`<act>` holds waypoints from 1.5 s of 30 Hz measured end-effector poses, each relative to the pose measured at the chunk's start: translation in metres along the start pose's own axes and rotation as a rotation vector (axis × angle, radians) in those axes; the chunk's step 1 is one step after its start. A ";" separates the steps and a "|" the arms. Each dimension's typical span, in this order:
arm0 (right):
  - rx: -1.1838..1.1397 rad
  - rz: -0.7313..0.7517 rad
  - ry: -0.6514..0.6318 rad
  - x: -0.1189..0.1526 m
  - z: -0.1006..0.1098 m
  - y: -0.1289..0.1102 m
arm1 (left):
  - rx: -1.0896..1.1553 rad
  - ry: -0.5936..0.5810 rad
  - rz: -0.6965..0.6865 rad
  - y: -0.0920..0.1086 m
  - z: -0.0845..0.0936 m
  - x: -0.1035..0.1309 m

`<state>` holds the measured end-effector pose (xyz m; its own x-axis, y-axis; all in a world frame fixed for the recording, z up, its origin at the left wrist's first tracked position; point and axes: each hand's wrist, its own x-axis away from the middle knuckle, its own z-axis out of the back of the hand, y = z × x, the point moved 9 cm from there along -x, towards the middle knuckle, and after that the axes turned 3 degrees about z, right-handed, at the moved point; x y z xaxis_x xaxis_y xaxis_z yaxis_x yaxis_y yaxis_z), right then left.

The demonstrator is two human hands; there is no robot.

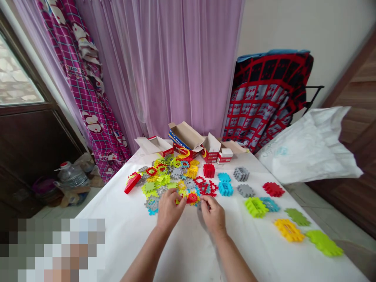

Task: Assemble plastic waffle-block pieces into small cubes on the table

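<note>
My left hand (170, 209) is at the near edge of a mixed pile of flat, notched plastic building pieces (163, 180). Its fingers curl over the pieces, with a gap between thumb and forefinger; some fingertips are hidden. Just right of it lies a red notched piece (192, 197) among yellow ones. My right hand (214, 217) hovers over the white tabletop by the pile's right end. Thumb and forefinger are pinched together there, and anything between them is too small to make out. Loose red frame pieces (208, 188) lie beyond that hand.
Single-colour stacks stand to the right: red (209, 170), blue (225, 188), grey (241, 174), green (256, 207) and yellow (289, 230). Opened cardboard boxes (186, 137) line the back edge. A white bag (311, 149) bulges at the right edge. A red piece (132, 183) leans at left.
</note>
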<state>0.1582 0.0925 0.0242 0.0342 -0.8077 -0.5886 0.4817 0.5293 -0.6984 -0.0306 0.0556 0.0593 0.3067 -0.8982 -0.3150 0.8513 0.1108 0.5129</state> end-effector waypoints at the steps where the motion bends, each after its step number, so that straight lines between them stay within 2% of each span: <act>1: -0.002 -0.007 0.004 0.000 0.001 0.000 | 0.026 -0.014 -0.005 0.010 -0.011 0.002; 3: -0.004 -0.036 0.009 0.001 0.001 0.003 | 0.066 -0.033 -0.011 0.023 -0.027 0.006; 5: 0.001 -0.079 0.004 0.001 0.000 0.008 | 0.091 -0.045 -0.016 0.026 -0.032 0.010; 10: 0.108 -0.146 -0.012 0.002 0.001 0.014 | 0.073 -0.095 -0.017 0.006 -0.023 0.021; 13: 0.263 -0.087 -0.010 0.004 0.009 0.002 | 0.019 -0.150 -0.044 -0.001 -0.021 0.030; 19: 0.504 0.030 -0.087 0.018 0.014 -0.022 | -0.035 -0.194 -0.084 0.005 -0.033 0.039; 24: 0.460 0.065 -0.095 0.021 0.010 -0.024 | -0.038 -0.204 -0.119 0.005 -0.038 0.039; 28: 0.389 0.047 -0.108 0.021 0.008 -0.020 | 0.018 -0.215 -0.095 0.003 -0.038 0.039; 37: 0.557 0.021 -0.138 0.020 0.005 -0.033 | 0.042 -0.278 -0.099 0.006 -0.040 0.038; 45: 0.615 0.018 -0.160 0.020 0.001 -0.031 | 0.085 -0.253 -0.128 0.005 -0.040 0.039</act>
<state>0.1449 0.0593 0.0349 0.1546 -0.8540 -0.4968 0.8931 0.3358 -0.2994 0.0025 0.0383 0.0173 0.0738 -0.9814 -0.1775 0.8344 -0.0367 0.5499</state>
